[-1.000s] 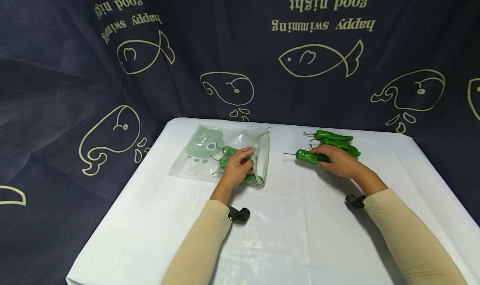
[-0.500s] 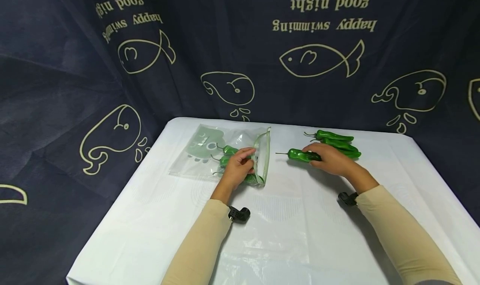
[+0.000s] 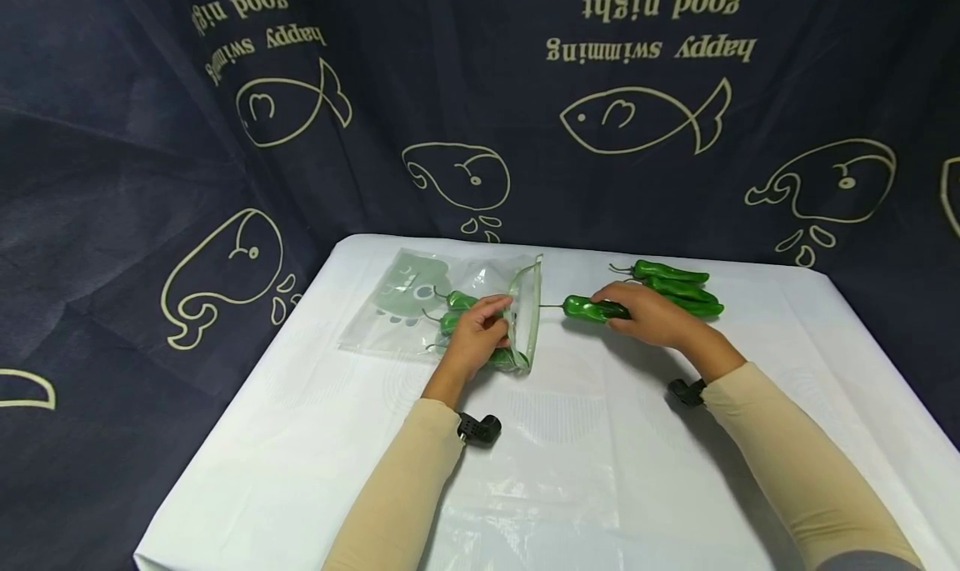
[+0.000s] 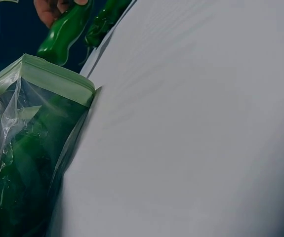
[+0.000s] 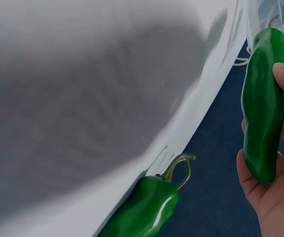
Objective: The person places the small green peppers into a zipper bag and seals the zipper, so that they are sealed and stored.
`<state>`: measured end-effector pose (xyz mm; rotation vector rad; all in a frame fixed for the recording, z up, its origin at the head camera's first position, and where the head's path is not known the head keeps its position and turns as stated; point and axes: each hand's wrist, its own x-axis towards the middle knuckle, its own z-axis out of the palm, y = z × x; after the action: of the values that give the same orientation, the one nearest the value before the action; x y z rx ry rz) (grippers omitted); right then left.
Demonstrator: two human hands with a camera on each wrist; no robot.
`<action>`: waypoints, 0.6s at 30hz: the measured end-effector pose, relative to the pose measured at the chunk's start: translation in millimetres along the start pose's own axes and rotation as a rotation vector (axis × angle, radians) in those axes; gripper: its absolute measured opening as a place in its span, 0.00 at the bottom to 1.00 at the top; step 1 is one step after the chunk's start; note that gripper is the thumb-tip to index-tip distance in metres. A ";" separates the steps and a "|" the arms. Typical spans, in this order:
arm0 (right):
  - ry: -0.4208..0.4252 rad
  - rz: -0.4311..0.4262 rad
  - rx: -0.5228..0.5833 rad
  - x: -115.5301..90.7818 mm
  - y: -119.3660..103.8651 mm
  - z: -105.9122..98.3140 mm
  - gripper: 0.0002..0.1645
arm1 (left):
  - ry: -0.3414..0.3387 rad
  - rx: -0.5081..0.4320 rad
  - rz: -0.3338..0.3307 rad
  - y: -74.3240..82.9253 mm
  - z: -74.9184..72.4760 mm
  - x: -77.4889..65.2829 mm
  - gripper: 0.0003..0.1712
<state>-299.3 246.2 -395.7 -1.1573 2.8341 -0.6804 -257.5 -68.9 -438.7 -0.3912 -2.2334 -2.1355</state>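
My left hand (image 3: pixel 472 339) holds a clear zip bag (image 3: pixel 390 325) at its mouth, which faces right. A pale green strip (image 4: pixel 58 79) edges that mouth, standing apart in the left wrist view. Several green peppers lie inside, among them one pepper (image 3: pixel 447 324) seen through the plastic. My right hand (image 3: pixel 651 314) grips another green pepper (image 3: pixel 577 308) by its pointed end, thumb on one side and fingers on the other in the right wrist view. Its thin stem points left and reaches the bag's mouth in the head view.
Several loose green peppers (image 3: pixel 671 272) lie grouped at the back right, partly behind my right hand. A white cloth (image 3: pixel 555 488) covers the table. Behind it hangs a dark curtain (image 3: pixel 517 79) with fish and whale drawings.
My right hand has carried the pepper left, away from the loose group and up to the bag's mouth. The left hand and the bag have stayed in place.
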 end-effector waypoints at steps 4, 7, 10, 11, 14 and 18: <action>0.007 -0.011 -0.020 4.5 -3.7 2.7 0.24 | -0.001 0.006 -0.007 -0.4 -0.1 0.3 0.25; 0.001 -0.013 -0.036 9.1 -7.0 5.0 0.24 | 0.008 0.004 -0.008 -4.6 -0.1 1.8 0.25; -0.004 -0.029 -0.033 15.7 -10.8 6.8 0.24 | 0.012 0.005 -0.010 -3.9 -0.2 1.7 0.25; -0.006 -0.033 -0.030 18.2 -12.0 7.4 0.24 | 0.012 0.005 -0.010 -3.7 -0.2 1.7 0.25; -0.012 -0.048 -0.022 25.4 -15.7 9.6 0.24 | 0.010 0.006 -0.014 -3.3 -0.1 1.8 0.25; -0.020 -0.059 -0.015 33.4 -20.8 12.5 0.24 | 0.003 0.007 -0.026 -3.3 -0.5 2.3 0.25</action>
<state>-307.6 205.9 -393.7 -1.2470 2.8036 -0.6475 -260.4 -69.1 -441.4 -0.3614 -2.2564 -2.1381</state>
